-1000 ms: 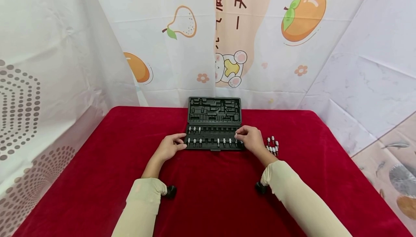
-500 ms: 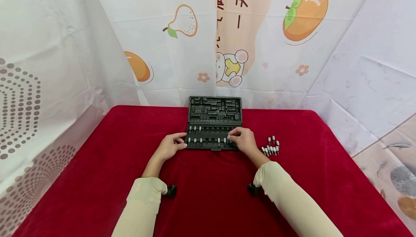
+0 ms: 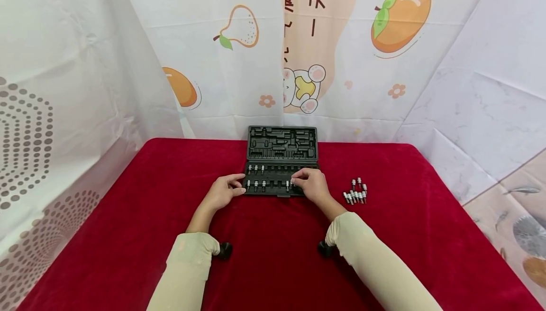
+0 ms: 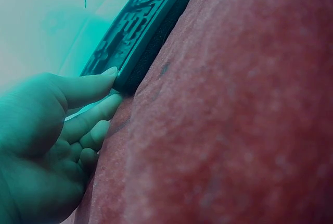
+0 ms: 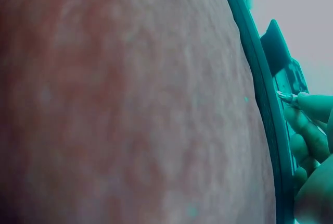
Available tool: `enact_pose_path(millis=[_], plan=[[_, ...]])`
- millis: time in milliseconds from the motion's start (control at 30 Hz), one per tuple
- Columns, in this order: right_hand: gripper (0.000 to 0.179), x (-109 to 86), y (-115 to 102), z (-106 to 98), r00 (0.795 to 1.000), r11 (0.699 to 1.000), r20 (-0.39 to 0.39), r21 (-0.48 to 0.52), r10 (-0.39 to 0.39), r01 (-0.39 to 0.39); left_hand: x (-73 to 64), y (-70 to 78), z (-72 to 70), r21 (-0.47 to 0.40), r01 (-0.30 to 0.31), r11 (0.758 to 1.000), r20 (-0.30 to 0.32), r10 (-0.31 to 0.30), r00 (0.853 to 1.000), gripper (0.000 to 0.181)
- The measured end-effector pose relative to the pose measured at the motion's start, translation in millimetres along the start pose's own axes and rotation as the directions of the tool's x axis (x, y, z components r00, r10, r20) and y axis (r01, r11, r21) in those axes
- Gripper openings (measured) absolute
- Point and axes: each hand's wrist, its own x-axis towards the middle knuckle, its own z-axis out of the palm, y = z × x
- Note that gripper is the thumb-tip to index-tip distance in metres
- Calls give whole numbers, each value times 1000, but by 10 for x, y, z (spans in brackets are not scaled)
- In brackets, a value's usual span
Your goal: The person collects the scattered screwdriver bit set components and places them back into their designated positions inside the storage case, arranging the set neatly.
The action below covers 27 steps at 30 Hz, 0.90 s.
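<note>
A black plastic tool case (image 3: 275, 177) lies open on the red cloth. Silver bit sockets (image 3: 256, 186) stand in the left of its front row, with others (image 3: 256, 169) at the left of its back row. My left hand (image 3: 221, 192) touches the left edge of the case with thumb and forefinger; in the left wrist view, the thumb (image 4: 88, 87) rests at the corner. Over the right of the front row, my right hand (image 3: 313, 185) pinches a bit socket (image 5: 286, 97) between thumb and forefinger. One more socket (image 3: 287, 185) stands just left of those fingertips. This hand hides the slots beneath it.
Several loose bit sockets (image 3: 356, 196) lie in a cluster on the red cloth (image 3: 273, 254), right of the case. The raised lid (image 3: 282, 143), with moulded hollows, stands in front of a printed white curtain (image 3: 222, 88).
My right hand has moved left along the front row, from its right end to the socket it pinches now. More of the loose cluster shows. My left hand stays at the case's edge.
</note>
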Motion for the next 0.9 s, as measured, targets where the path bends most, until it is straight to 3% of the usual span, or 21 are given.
enact_pose_path(millis=[400,900], plan=[[4,13,-143,170,998,1000,60,-12,-10,10,-15,10,-9,-9,-4,1000,-3,4,1000,47],[3,69,-194,239,994,989,107,-146,-1,16,-13,32,-12,-4,4,1000,4,-4,1000,48]])
